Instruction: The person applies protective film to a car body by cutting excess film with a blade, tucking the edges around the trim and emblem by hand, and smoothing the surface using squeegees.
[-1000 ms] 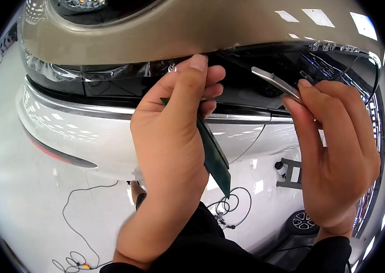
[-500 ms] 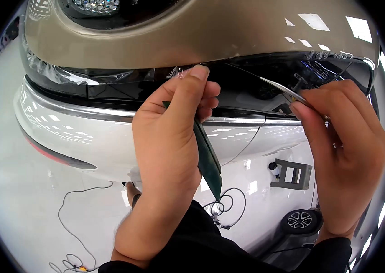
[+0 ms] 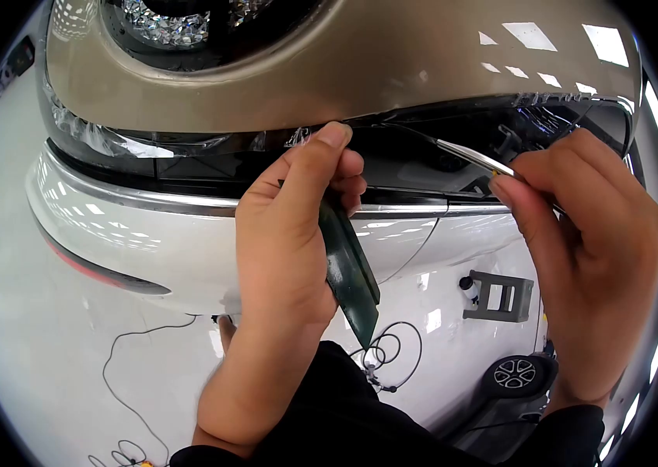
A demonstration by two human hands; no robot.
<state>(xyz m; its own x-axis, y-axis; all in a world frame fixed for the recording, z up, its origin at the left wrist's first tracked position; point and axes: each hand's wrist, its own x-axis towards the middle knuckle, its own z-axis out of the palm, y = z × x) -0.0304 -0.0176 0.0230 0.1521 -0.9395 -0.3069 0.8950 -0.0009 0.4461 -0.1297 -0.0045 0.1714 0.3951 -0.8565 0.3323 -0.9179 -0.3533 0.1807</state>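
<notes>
My left hand (image 3: 290, 210) pinches at the edge of the clear film (image 3: 122, 144) along the lower rim of the tan car panel (image 3: 375, 62). A dark green flat tool (image 3: 350, 284) is tucked in the same palm and points down. Between the fingers of my right hand (image 3: 589, 233) is a slim silver blade-like tool (image 3: 473, 156), its tip toward the left, over the dark glossy strip (image 3: 399, 167) under the panel. What the left fingertips pinch is too small to make out fully.
A white body part with a chrome trim (image 3: 189, 204) lies below the strip. On the floor are a grey step stool (image 3: 500, 297), a bottle (image 3: 469, 288), a looped cable (image 3: 399, 346) and a wheel (image 3: 514, 373).
The silver tool has turned and moved slightly down and right with my right hand. My left hand keeps its pinch, and the green tool shows its broader face.
</notes>
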